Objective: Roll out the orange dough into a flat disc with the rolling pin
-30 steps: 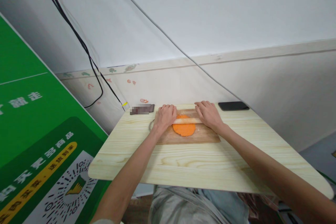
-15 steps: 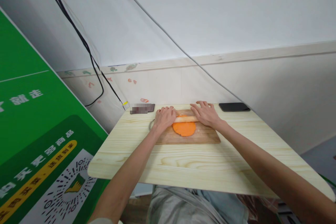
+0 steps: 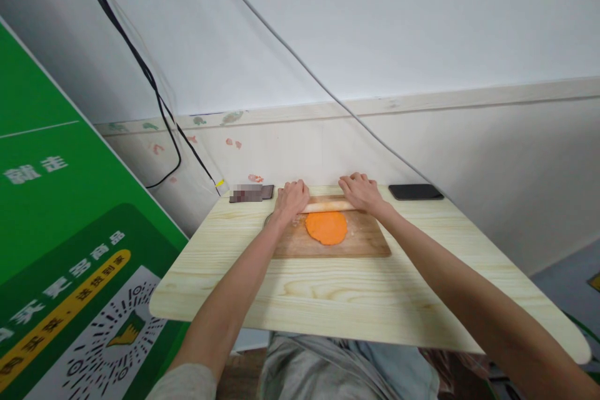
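Note:
A pale wooden rolling pin (image 3: pixel 329 206) lies crosswise at the far side of a flat round of orange dough (image 3: pixel 327 229). My left hand (image 3: pixel 291 197) is closed over the pin's left end, and my right hand (image 3: pixel 362 192) curls over its right end. Both ends of the pin are hidden under my fingers. Beneath them is a brown wooden cutting board (image 3: pixel 337 250), dusted with a little white powder. A metal ring at the board's left edge shows partly behind my left wrist.
The board rests on a light wood-grain table (image 3: pixel 319 300) against a white wall. A black phone (image 3: pixel 415 192) lies at the back right, and another dark device (image 3: pixel 267 192), partly blurred, at the back left. Black cables hang on the left beside a green sign (image 3: pixel 84 212).
The rolling pin has moved away from me, off the dough's middle to its far edge, with both hands on it. More of the orange round shows. The view has shifted slightly.

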Action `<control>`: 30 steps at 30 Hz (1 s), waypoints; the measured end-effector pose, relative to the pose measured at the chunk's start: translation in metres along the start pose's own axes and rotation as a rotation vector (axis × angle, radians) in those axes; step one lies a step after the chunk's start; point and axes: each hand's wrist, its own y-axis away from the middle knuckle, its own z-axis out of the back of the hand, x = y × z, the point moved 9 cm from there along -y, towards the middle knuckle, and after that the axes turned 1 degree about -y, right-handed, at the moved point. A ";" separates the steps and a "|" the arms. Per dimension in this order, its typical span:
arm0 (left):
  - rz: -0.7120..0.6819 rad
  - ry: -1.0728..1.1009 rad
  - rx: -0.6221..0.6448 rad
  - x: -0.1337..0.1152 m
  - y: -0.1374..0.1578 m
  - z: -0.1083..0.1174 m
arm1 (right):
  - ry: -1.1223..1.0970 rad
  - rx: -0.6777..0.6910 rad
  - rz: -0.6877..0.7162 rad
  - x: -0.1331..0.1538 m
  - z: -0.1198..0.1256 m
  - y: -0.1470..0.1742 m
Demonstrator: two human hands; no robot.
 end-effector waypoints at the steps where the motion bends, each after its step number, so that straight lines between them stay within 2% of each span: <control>1: 0.010 0.007 0.006 0.001 -0.002 0.000 | 0.001 0.001 -0.004 -0.001 -0.001 -0.002; 5: 0.027 0.021 0.016 0.003 -0.006 -0.001 | 0.011 -0.028 -0.010 -0.003 -0.002 -0.005; 11: -0.103 0.033 -0.007 -0.003 0.001 -0.006 | -0.035 0.013 0.017 -0.003 -0.010 0.004; 14: -0.164 0.059 -0.020 -0.006 0.009 -0.010 | -0.053 0.028 0.042 -0.002 -0.015 0.015; 21: -0.272 0.095 -0.076 -0.011 0.039 -0.008 | 0.026 -0.035 0.071 0.007 -0.011 0.051; 25: -0.220 0.099 -0.120 -0.009 0.046 -0.001 | 0.046 -0.067 0.052 0.011 -0.005 0.059; 30: -0.129 0.122 -0.039 -0.003 0.029 -0.007 | 0.017 -0.002 0.004 0.006 -0.005 0.043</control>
